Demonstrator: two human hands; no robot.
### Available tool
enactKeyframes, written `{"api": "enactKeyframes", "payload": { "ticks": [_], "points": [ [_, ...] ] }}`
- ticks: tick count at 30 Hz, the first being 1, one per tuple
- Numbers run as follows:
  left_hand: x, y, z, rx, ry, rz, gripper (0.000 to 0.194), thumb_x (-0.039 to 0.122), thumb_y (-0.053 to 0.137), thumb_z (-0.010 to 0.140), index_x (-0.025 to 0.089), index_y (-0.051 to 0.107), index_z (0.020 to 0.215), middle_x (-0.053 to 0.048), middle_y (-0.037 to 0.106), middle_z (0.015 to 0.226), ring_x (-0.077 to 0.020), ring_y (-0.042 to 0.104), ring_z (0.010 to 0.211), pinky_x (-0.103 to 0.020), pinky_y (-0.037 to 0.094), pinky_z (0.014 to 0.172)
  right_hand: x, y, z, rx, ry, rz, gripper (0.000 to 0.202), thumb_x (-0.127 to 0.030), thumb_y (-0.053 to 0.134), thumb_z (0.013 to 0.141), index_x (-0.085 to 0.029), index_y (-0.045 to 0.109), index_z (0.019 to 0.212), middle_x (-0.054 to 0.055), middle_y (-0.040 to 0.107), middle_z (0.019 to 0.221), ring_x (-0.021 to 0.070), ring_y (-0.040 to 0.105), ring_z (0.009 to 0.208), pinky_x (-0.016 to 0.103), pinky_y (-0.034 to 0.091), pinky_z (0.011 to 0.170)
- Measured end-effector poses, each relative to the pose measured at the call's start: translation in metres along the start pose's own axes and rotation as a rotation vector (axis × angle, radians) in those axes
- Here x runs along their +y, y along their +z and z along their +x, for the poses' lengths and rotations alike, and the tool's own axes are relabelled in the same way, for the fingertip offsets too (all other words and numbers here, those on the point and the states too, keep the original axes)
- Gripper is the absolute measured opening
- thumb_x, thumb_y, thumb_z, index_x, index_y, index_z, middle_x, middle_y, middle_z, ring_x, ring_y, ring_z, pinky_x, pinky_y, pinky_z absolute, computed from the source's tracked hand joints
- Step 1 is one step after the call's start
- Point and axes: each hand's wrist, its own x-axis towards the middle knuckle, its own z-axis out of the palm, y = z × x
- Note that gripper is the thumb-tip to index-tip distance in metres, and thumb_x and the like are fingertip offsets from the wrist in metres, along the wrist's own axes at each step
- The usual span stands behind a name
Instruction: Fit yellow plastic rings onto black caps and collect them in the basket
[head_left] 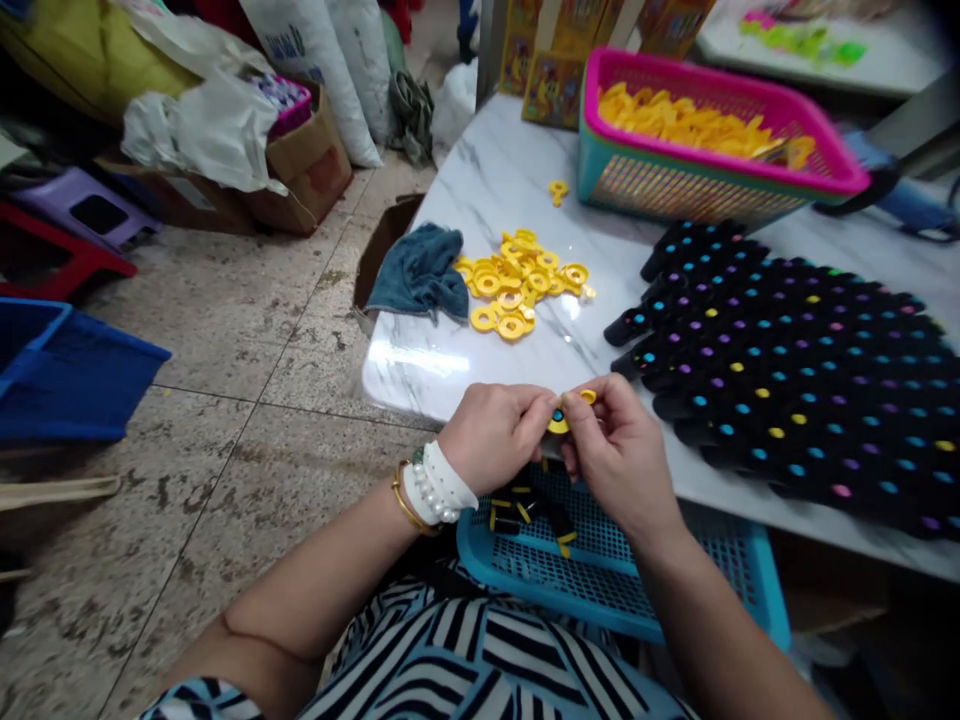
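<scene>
Striped, patterned clothing (495, 660) fills the near edge, and beyond it spreads the marble-look counter (510, 160). Rows of black tubes (784, 375) topped with coloured dots (799, 419) cover much of its right side; the right wrist should work clear of them, since a knock would probably upset their order. Behind them stands a pink-rimmed basket (675, 185) heaped with yellow parts (675, 120). Below the hands, a blue basket (772, 590) holds black pieces trimmed with yellow (510, 515); working above it seems sensible, as anything that slips would likely drop inside. On the counter, a loose pile of yellow ringed parts (517, 280) lies ahead of the hands, beside a blue-grey cloth (424, 270).

The left hand (491, 435) and right hand (619, 450) meet near the counter's front edge, their thumbs close together. Fingers of both are pinched narrow on one yellow ringed piece (557, 426), above the blue basket. A tiny blue dot (557, 414) shows within its ring. Good handling here probably means bracing the piece with one hand while the other thumb presses evenly around the ring, keeping the dot centred. What sits beneath the fingers I cannot tell.
</scene>
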Motion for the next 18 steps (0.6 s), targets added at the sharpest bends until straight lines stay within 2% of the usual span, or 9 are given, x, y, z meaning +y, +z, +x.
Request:
{"api": "enactKeyframes", "payload": {
  "ticks": [2, 4, 7, 9, 12, 15, 18],
  "points": [
    [-0.004, 0.004, -0.008, 0.118, 0.053, -0.016, 0.027, 0.026, 0.045, 0.096, 0.016, 0.069, 0.105, 0.002, 0.061, 0.06, -0.0098, 0.058, 0.059, -0.021, 0.047, 0.06, 0.001, 0.002, -0.001, 0.017, -0.007, 0.016, 0.021, -0.04, 0.059, 0.09, -0.022, 0.052, 0.082, -0.008, 0.05, 0.053, 0.0074, 0.044, 0.038, 0.018, 0.034, 0.036],
    [-0.009, 0.01, -0.015, 0.213, 0.15, 0.016, 0.031, 0.031, 0.055, 0.091, 0.018, 0.062, 0.119, -0.001, 0.064, 0.075, -0.0118, 0.061, 0.068, -0.023, 0.051, 0.065, 0.002, 0.003, -0.003, 0.069, -0.051, 0.019, 0.02, -0.038, 0.06, 0.089, -0.02, 0.057, 0.082, -0.005, 0.054, 0.061, 0.0085, 0.048, 0.046, 0.02, 0.039, 0.042],
    [-0.014, 0.019, -0.022, 0.295, 0.253, 0.148, 0.04, 0.039, 0.061, 0.087, 0.021, 0.06, 0.122, -0.006, 0.061, 0.093, -0.0155, 0.061, 0.083, -0.028, 0.054, 0.072, 0.004, 0.001, -0.008, 0.124, -0.123, 0.012, 0.025, -0.038, 0.056, 0.091, -0.018, 0.063, 0.078, 0.0, 0.057, 0.07, 0.0115, 0.053, 0.06, 0.023, 0.045, 0.053],
    [-0.017, 0.022, -0.023, 0.332, 0.277, 0.211, 0.036, 0.039, 0.057, 0.09, 0.02, 0.06, 0.12, -0.007, 0.059, 0.098, -0.0164, 0.061, 0.088, -0.029, 0.055, 0.076, 0.004, -0.004, -0.01, 0.109, -0.083, 0.081, 0.03, -0.039, 0.055, 0.092, -0.017, 0.066, 0.075, 0.002, 0.059, 0.074, 0.0115, 0.053, 0.061, 0.024, 0.045, 0.055],
    [-0.02, 0.021, -0.02, 0.301, 0.318, 0.259, 0.033, 0.038, 0.054, 0.092, 0.018, 0.059, 0.117, -0.007, 0.059, 0.099, -0.0163, 0.062, 0.088, -0.029, 0.056, 0.075, 0.0, -0.017, -0.001, -0.04, 0.148, 0.281, 0.03, -0.043, 0.063, 0.085, -0.015, 0.068, 0.077, 0.003, 0.062, 0.07, 0.0099, 0.053, 0.055, 0.023, 0.043, 0.051],
    [-0.024, 0.016, -0.016, 0.269, 0.367, 0.318, 0.035, 0.04, 0.052, 0.093, 0.016, 0.057, 0.118, -0.007, 0.06, 0.097, -0.0155, 0.062, 0.082, -0.028, 0.056, 0.07, -0.006, -0.03, 0.019, -0.286, 0.389, 0.398, 0.029, -0.041, 0.075, 0.075, -0.014, 0.064, 0.069, -0.001, 0.059, 0.055, 0.007, 0.048, 0.043, 0.019, 0.036, 0.041],
    [-0.026, 0.01, -0.012, 0.223, 0.423, 0.323, 0.034, 0.038, 0.052, 0.093, 0.013, 0.058, 0.116, -0.007, 0.06, 0.096, -0.0149, 0.062, 0.081, -0.026, 0.056, 0.068, -0.012, -0.037, 0.035, -0.427, 0.474, 0.431, 0.031, -0.035, 0.079, 0.07, -0.016, 0.056, 0.063, -0.003, 0.057, 0.051, 0.0057, 0.047, 0.04, 0.016, 0.032, 0.037]
  ]
}}
